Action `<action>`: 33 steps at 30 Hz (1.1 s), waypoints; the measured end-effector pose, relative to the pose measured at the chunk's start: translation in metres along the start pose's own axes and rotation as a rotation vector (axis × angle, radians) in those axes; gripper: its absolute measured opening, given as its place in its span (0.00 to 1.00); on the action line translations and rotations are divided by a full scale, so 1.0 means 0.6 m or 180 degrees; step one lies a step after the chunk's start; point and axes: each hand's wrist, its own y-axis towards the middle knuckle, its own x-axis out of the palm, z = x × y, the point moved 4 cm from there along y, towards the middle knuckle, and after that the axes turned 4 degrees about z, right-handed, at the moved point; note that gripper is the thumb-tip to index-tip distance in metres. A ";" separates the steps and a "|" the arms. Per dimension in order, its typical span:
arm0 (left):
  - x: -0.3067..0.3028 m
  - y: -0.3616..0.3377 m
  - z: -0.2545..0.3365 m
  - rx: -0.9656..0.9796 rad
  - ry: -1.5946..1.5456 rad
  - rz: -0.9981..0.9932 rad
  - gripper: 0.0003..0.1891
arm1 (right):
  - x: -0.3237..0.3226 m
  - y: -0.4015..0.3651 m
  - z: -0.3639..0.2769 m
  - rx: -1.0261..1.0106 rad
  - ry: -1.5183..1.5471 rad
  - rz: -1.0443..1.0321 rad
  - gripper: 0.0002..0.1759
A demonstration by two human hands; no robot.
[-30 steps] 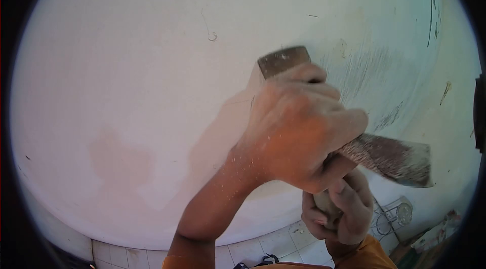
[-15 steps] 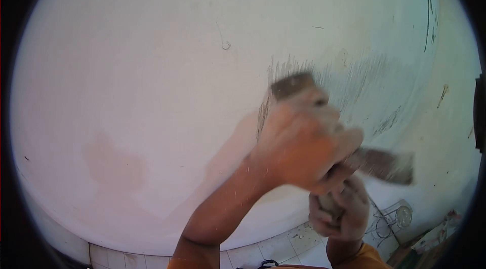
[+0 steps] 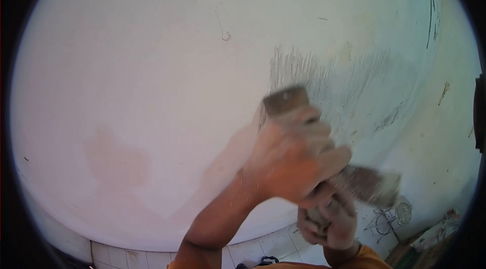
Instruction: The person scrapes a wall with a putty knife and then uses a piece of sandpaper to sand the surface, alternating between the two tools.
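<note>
My left hand is closed around a scraping tool, blurred by motion. A flat brown piece with a small hole sticks out above its fingers, against the scratched part of the pale wall. On the other side of the fist a wide, worn blade points right; whether both belong to one tool I cannot tell. Just below, my right hand has its fingers curled round a greyish thing, mostly hidden. The two hands overlap in view.
Dark streaks run over the wall around the tool. White floor tiles lie at the bottom. A wire stand and some clutter are at lower right. Another wall surface rises at the right.
Both hands and the tool have moved down and a little left. More of the streaks shows above the brown piece. The view has shifted slightly.
</note>
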 end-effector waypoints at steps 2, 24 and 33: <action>0.000 -0.013 0.003 -0.0003 -0.0224 0.0212 0.12 | 0.012 -0.007 0.002 0.0038 -0.0189 0.0100 0.22; -0.026 0.034 -0.002 0.0199 0.0050 0.0071 0.13 | 0.029 0.007 -0.023 -0.0104 -0.0089 -0.0278 0.19; -0.021 0.044 -0.009 0.0118 0.0102 0.0094 0.11 | 0.032 0.018 -0.051 -0.0149 -0.0022 -0.0328 0.20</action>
